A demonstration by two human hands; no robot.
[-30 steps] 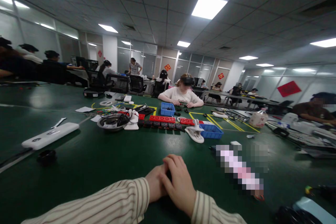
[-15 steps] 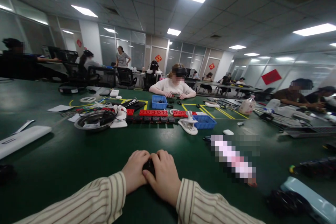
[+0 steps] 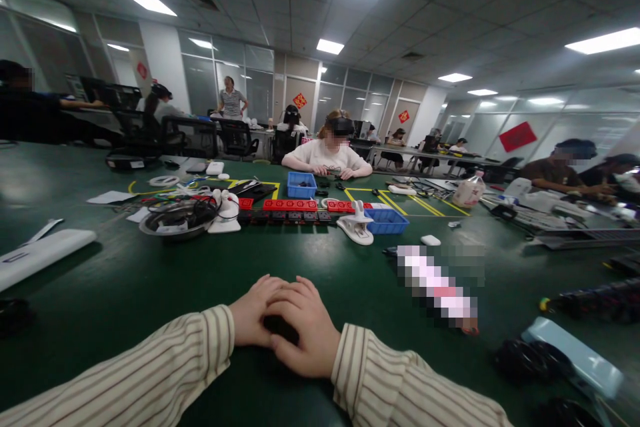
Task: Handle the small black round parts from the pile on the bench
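Observation:
My left hand [image 3: 251, 317] and my right hand [image 3: 307, 327] are together over the green table [image 3: 210, 280], close in front of me. The right fingers lie across the left fingers, and both hands are curled. A dark object [image 3: 281, 327] sits in the hollow between them, mostly covered; its kind does not show. Both wrists come out of striped sleeves.
Farther off lie a metal bowl [image 3: 173, 227] of cables, red socket strips [image 3: 290, 205], a white clip stand [image 3: 356, 227] and a blue bin [image 3: 387, 221]. A white bar [image 3: 47, 255] lies left, a light-blue case [image 3: 575, 353] right. A person [image 3: 327, 153] sits opposite.
My right fingers have slid over the left ones and the hands are more overlapped. The dark object between them is less clearly seen. The view has shifted slightly.

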